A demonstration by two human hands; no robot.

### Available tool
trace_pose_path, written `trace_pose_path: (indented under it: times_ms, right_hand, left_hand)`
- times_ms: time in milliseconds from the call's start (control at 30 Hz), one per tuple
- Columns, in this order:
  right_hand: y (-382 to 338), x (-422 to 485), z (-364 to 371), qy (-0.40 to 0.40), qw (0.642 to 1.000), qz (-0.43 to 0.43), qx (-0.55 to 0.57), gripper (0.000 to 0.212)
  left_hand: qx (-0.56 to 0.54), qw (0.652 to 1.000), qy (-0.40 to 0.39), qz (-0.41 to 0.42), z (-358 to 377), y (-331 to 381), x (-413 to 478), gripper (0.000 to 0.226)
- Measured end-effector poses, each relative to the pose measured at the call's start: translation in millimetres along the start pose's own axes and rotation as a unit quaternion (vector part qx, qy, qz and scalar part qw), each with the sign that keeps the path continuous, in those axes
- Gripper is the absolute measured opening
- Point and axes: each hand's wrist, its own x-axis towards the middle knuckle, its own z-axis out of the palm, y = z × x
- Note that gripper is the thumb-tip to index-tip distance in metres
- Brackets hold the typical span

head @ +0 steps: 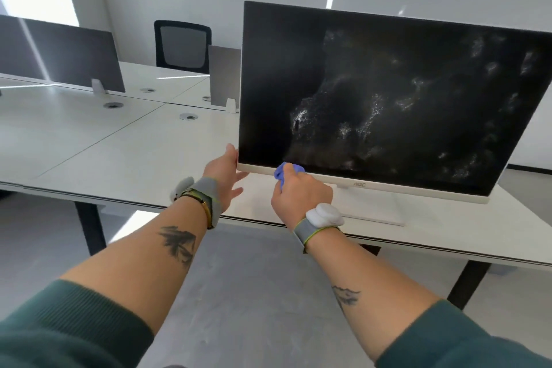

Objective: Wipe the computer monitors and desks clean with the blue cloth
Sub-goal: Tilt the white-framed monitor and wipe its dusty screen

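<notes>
The monitor (388, 92) stands on the bench (134, 158) close to its front edge, with its long axis running left to right along that edge. The right hand (298, 191) is the working one. Its fingers are curled round the bunched blue cloth (288, 169), which is pressed to the bottom of the screen near the monitor's lower left corner. The left hand (224, 172) braces that same corner, with the thumb on the side edge and the fingers (240, 175) spread, fairly straight, just under the bottom frame, gripping nothing. Pale smears lie up and to the right of the cloth, across the middle and right of the screen, while the left strip looks dark and clean. The coming stroke therefore likely has to travel rightward and upward, away from the bracing hand.
</notes>
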Motion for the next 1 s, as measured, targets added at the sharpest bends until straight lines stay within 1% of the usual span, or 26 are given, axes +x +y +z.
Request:
trace_pose_path:
  times_ms: [67, 133, 167, 233, 267, 300, 367, 433, 467, 533, 600, 633, 700, 800, 867, 933, 1000]
  right_hand:
    - [-29.6, 7.9, 15.7, -0.002, 0.999, -0.033, -0.004, 0.020]
    - [-52.7, 15.7, 25.5, 0.005, 0.997, -0.066, -0.030, 0.020]
    - [-54.1, 15.5, 29.1, 0.005, 0.996, -0.076, -0.045, 0.018]
    - [-62.0, 19.3, 28.9, 0.007, 0.993, -0.095, -0.070, 0.014]
    - [-61.1, 24.3, 24.1, 0.021, 0.992, -0.097, -0.080, 0.014]
    - [-56.2, 30.0, 19.2, 0.055, 0.991, -0.094, -0.082, 0.014]
    - [-50.7, 49.6, 2.1, 0.132, 0.985, -0.086, -0.068, 0.012]
    - [-50.0, 64.5, -13.4, 0.162, 0.983, -0.064, -0.051, 0.008]
    - [-53.2, 64.5, -14.3, 0.152, 0.985, -0.059, -0.053, 0.009]
    - [-54.4, 54.3, -5.2, 0.116, 0.987, -0.069, -0.088, 0.017]
    - [-51.3, 40.3, 8.9, 0.077, 0.984, -0.098, -0.124, 0.025]
    - [-47.7, 37.7, 10.3, 0.073, 0.982, -0.109, -0.134, 0.027]
    - [-41.8, 49.8, -3.9, 0.109, 0.976, -0.116, -0.149, 0.033]
    - [-38.7, 86.8, -40.8, 0.188, 0.960, -0.113, -0.173, 0.043]
    - [-36.6, 115.3, -76.2, 0.220, 0.951, -0.094, -0.197, 0.046]
    - [-32.0, 138.8, -107.3, 0.199, 0.950, -0.094, -0.224, 0.050]
    - [-27.4, 150.7, -122.6, 0.154, 0.956, -0.117, -0.219, 0.051]
  left_hand:
    - [0.044, 0.999, -0.013, -0.027, -6.8, 4.1, -6.2, 0.035]
    - [0.061, 0.997, -0.023, -0.041, -10.9, 6.5, -1.6, 0.040]
    - [0.092, 0.995, -0.014, -0.036, -7.4, 5.6, -3.0, 0.042]
    - [0.105, 0.994, -0.012, -0.040, -13.2, 9.5, 1.3, 0.045]
    - [0.105, 0.993, -0.016, -0.044, -13.3, 10.0, 3.4, 0.046]
    - [0.130, 0.990, -0.024, -0.041, -12.4, 7.1, 4.9, 0.048]
    - [0.143, 0.988, -0.039, -0.030, -13.7, 4.9, 6.4, 0.052]
    - [0.149, 0.988, -0.046, -0.022, -10.1, 3.9, 5.9, 0.054]
    - [0.159, 0.986, -0.044, -0.006, -10.5, 1.9, 4.7, 0.053]
    - [0.204, 0.978, -0.043, 0.024, -8.5, 3.5, 6.8, 0.047]
    - [0.230, 0.972, -0.043, 0.012, -10.4, 1.4, 11.1, 0.048]
    - [0.228, 0.973, -0.043, 0.005, -11.2, 1.0, 12.4, 0.050]
    - [0.232, 0.972, -0.043, -0.003, -11.5, 4.0, 7.2, 0.052]
    - [0.264, 0.961, -0.054, 0.053, -10.6, 12.5, 7.6, 0.048]
    - [0.272, 0.957, -0.058, 0.088, -5.3, 27.1, 13.3, 0.045]
    - [0.245, 0.957, -0.053, 0.144, 5.1, 54.1, 16.6, 0.051]
    - [0.210, 0.958, -0.037, 0.193, 17.6, 84.1, 19.4, 0.046]
